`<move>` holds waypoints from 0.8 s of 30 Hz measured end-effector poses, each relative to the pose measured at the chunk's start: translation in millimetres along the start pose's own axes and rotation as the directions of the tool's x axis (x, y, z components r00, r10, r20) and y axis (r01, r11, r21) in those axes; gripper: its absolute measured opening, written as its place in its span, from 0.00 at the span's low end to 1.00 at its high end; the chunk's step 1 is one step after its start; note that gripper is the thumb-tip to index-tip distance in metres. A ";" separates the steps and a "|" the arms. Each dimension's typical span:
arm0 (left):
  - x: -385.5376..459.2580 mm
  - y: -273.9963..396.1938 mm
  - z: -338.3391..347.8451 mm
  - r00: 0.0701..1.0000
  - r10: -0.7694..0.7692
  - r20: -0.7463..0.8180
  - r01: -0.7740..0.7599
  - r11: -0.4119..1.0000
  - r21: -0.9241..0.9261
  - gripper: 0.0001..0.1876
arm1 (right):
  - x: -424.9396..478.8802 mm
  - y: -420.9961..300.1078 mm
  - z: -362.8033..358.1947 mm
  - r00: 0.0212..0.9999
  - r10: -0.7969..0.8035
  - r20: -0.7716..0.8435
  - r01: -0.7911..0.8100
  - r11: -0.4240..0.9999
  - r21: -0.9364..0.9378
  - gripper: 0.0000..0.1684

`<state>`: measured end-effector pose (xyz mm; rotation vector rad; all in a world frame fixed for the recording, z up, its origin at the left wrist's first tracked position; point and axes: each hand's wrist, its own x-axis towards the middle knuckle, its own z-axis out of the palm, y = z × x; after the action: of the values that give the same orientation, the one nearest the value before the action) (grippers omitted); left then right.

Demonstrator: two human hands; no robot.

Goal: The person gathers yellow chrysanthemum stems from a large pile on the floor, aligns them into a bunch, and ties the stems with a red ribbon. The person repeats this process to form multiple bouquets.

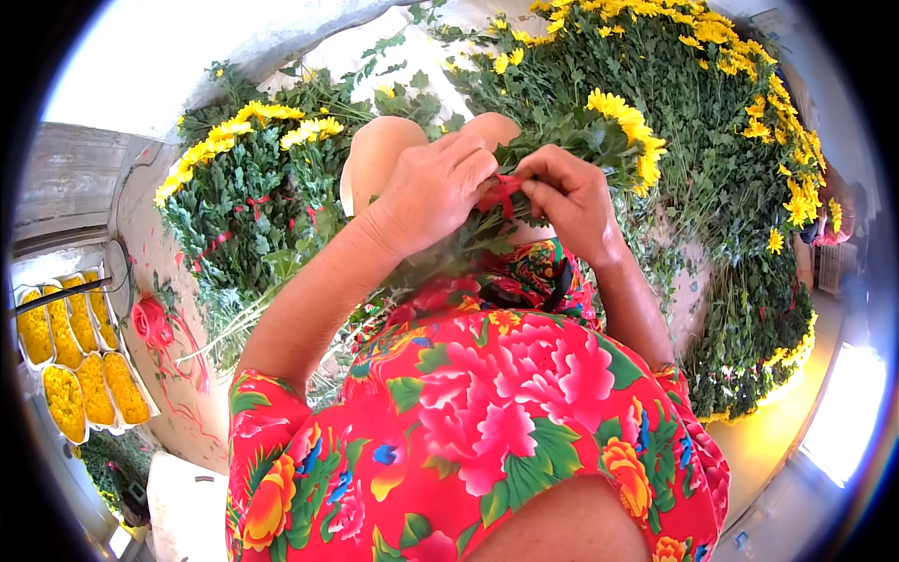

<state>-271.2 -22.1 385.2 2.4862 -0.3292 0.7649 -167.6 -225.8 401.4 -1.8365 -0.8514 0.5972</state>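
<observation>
A bunch of yellow chrysanthemums [628, 133] lies across my lap, its blooms to the right and its bare stems reaching down to the left. Around its leafy stems runs a red ribbon [500, 195], bunched in a loose knot or bow. My left hand [439, 183] grips the ribbon's left side, the fingertips partly hidden behind the hand. Thumb and forefinger of my right hand [569, 200] pinch the ribbon's right end. Whether the knot is tight, I cannot tell.
Tied chrysanthemum bunches [246, 190] stand at the left, near a roll of red ribbon [151, 322] on the floor. Loose chrysanthemums [702, 126] are heaped to the right. White-wrapped packs of yellow blooms [91, 386] lie far left. Another person [836, 211] is partly visible at the far right.
</observation>
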 end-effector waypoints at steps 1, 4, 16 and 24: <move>-0.8 -0.5 -2.8 0.999 -0.012 0.039 0.009 0.998 0.064 0.12 | -5.4 -3.1 -2.0 0.981 -0.193 0.003 0.190 0.961 -0.203 0.08; -20.3 -34.2 -3.9 0.990 -0.077 0.115 0.083 0.995 -0.052 0.10 | -35.5 -2.0 -6.5 0.960 -0.243 0.140 0.280 0.825 -0.491 0.07; 6.8 -19.5 -2.8 0.557 -0.352 0.752 0.810 0.031 -0.586 0.14 | -38.9 9.8 -11.0 0.989 0.130 0.064 -0.142 0.963 0.231 0.08; -4.5 8.3 9.8 0.694 -0.352 0.628 0.714 0.230 -0.661 0.08 | -5.3 -27.5 6.9 0.988 0.145 0.043 -0.149 0.885 0.441 0.09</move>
<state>-273.4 -34.0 379.0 1.4472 0.0805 -0.2154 -183.9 -218.6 424.1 -1.4846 -0.5252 0.8230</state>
